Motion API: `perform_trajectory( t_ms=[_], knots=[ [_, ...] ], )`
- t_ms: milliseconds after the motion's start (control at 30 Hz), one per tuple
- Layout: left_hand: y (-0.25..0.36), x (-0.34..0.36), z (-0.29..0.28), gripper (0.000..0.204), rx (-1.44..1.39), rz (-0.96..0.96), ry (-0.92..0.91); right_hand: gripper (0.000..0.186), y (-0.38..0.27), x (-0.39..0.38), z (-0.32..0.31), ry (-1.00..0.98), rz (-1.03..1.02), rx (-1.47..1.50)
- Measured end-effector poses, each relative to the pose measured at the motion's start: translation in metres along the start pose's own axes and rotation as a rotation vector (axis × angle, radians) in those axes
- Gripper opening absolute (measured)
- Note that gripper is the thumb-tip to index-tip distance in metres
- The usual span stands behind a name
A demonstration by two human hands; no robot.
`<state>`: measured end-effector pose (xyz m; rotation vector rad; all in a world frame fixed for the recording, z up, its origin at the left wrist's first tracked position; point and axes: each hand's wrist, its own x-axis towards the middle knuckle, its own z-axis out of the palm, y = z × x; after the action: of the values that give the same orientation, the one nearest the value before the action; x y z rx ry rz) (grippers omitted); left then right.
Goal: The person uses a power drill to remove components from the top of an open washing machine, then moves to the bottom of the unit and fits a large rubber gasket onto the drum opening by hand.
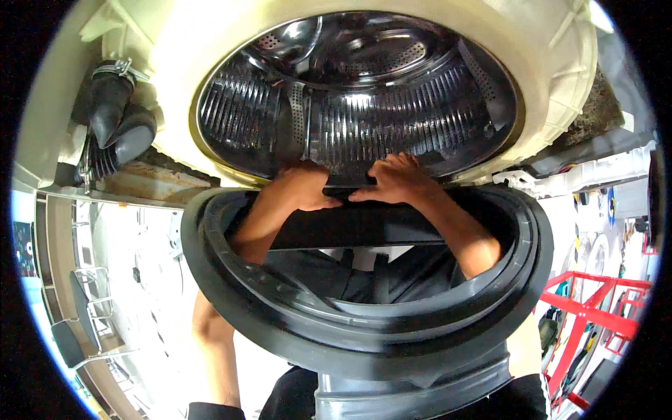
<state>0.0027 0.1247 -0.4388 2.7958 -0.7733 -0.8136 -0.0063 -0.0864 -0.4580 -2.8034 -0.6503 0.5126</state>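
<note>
A large grey-black rubber door gasket (420, 350) hangs in front of a washing machine tub, its ring around both my forearms. Through it, my left hand (302, 186) and my right hand (397, 179) reach to the lower lip of the tub opening. Fingers of both hands curl over the gasket's far edge there, thumbs pointing toward each other with a small gap between. Behind them lies the shiny ribbed steel drum (392, 115), inside the cream plastic tub rim (164, 42). The fingertips are partly hidden beyond the edge.
At the left of the tub hangs a black rubber hose (108, 105) with a metal clamp. A rusty, dirty cabinet edge (157, 183) runs beneath. A red metal frame (595, 308) stands to the right, and chairs (84, 308) stand to the left. My legs are below the gasket.
</note>
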Motion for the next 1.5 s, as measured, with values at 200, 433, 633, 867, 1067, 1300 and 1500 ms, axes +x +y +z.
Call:
perform_trajectory(
  t_ms=[200,433,633,867,1067,1300,1500],
  knots=[
    [-0.001,-0.013,0.002,0.057,0.024,-0.079,0.050,0.069,-0.018,0.001,-0.014,-0.102,-0.034,-0.065],
    [0.000,-0.016,0.006,0.059,-0.062,0.007,0.204,0.039,-0.028,-0.028,-0.008,0.548,-0.275,0.029],
    [0.008,-0.013,0.008,0.061,0.046,-0.042,0.181,0.018,-0.033,-0.078,-0.025,0.584,0.106,-0.004],
    [0.013,-0.016,-0.004,0.059,0.051,-0.068,0.106,0.022,-0.029,-0.091,-0.015,0.458,0.251,-0.145],
    [0.013,-0.014,0.002,0.058,0.013,-0.042,0.153,0.026,-0.023,-0.104,-0.003,0.525,0.353,-0.132],
    [0.015,-0.018,-0.007,0.052,0.007,-0.119,0.034,0.024,-0.014,-0.100,-0.008,0.473,0.163,-0.304],
    [0.015,-0.015,-0.002,0.057,0.043,-0.078,0.116,0.024,-0.018,-0.096,-0.010,0.368,0.186,-0.401]
  ],
)
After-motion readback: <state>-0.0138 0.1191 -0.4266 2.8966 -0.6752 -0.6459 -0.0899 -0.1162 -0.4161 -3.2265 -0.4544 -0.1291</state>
